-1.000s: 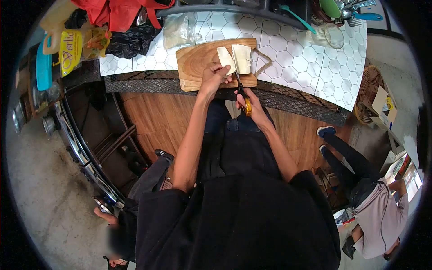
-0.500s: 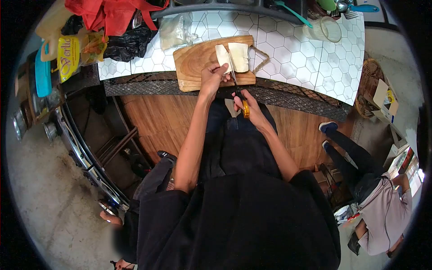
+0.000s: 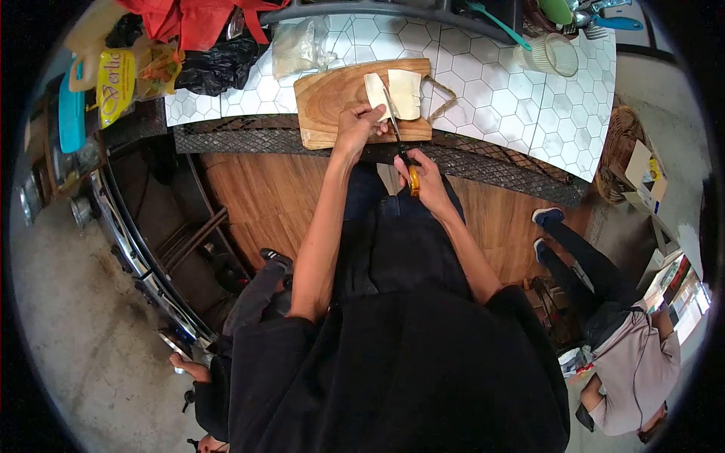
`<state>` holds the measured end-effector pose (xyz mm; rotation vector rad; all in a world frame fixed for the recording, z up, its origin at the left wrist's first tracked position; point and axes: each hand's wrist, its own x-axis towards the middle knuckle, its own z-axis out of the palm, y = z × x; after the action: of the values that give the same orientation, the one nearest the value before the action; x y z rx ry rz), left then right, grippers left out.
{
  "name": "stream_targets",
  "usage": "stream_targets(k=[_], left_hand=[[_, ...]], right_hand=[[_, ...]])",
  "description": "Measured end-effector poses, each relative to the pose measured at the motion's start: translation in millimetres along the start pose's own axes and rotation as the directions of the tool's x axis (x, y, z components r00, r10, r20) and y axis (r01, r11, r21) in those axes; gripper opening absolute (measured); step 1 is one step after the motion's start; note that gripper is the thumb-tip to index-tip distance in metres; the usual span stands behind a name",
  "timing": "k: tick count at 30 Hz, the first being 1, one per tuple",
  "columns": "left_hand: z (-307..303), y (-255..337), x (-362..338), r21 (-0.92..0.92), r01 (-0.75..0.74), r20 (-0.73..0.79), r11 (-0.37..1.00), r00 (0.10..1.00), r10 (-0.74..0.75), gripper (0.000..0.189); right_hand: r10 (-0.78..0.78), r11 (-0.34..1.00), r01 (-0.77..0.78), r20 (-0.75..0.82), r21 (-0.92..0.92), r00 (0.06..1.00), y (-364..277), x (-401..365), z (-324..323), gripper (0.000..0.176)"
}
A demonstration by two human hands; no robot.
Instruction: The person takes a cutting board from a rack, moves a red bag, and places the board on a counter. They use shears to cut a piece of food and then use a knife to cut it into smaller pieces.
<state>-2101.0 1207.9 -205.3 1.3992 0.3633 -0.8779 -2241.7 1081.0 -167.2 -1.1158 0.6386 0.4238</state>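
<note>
gripping hand: right hand [image 3: 427, 183], fingers closed around knife [image 3: 412, 180], near the counter edge
left hand [image 3: 355, 130]: fingers curled, tips holding left slice [image 3: 375, 90] down
far: blade between left slice and right slice [image 3: 406, 92], on wooden board [image 3: 328, 102]

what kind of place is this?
Likely a home or stall kitchen: a hex-tiled counter, a wooden board with pale slabs that the right hand cuts with a knife, and a glass and utensils at the far end.
</note>
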Motion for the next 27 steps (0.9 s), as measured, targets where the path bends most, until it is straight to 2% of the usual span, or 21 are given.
stream_targets(k=[3,5,11,13,20,22,23,25,27], left_hand=[[2.9,4.9,-0.3,0.023,0.02,-0.014,1.0,1.0,-0.02,0.023],[4.9,7.9,0.3,0.046,0.024,-0.025,0.999,0.999,-0.023,0.024],[4.3,6.1,4.6,0.11,0.042,-0.069,0.993,0.997,-0.035,0.028],[-0.6,6.9,4.8,0.072,0.069,0.027,0.995,0.997,-0.071,0.028],[-4.0,13.9,8.2,0.136,0.071,0.081,0.988,0.993,-0.083,0.03],[2.1,25.2,6.0,0.242,0.104,-0.023,0.965,0.995,-0.101,0.033],[4.2,28.6,6.2,0.242,0.104,-0.02,0.965,0.995,-0.102,0.033],[5.2,30.4,10.7,0.325,0.031,-0.109,0.945,0.994,0.004,0.035],[5.9,29.6,16.0,0.37,-0.008,-0.1,0.929,0.994,0.048,0.035]], right_hand=[[0.029,0.999,-0.029,-0.016,-0.013,0.999,-0.6,-0.1,-0.8,0.039],[-0.016,1.0,0.015,-0.039,-0.026,0.999,7.8,3.7,-2.6,0.036],[-0.012,0.999,0.011,-0.021,-0.037,1.0,12.7,8.3,-4.6,0.034],[-0.007,0.999,0.006,-0.023,-0.043,1.0,7.7,9.7,-5.2,0.035],[-0.026,0.999,0.025,-0.026,-0.037,0.999,10.2,15.9,-5.3,0.035],[-0.03,0.999,0.028,-0.034,-0.039,0.999,12.4,17.4,-5.1,0.036],[-0.033,0.999,0.031,-0.043,-0.041,0.999,13.6,17.9,-4.9,0.037],[-0.046,0.997,0.044,-0.047,-0.056,0.998,17.2,20.8,-5.8,0.039],[-0.062,0.996,0.059,-0.047,-0.071,0.997,19.2,23.5,-5.4,0.04]])
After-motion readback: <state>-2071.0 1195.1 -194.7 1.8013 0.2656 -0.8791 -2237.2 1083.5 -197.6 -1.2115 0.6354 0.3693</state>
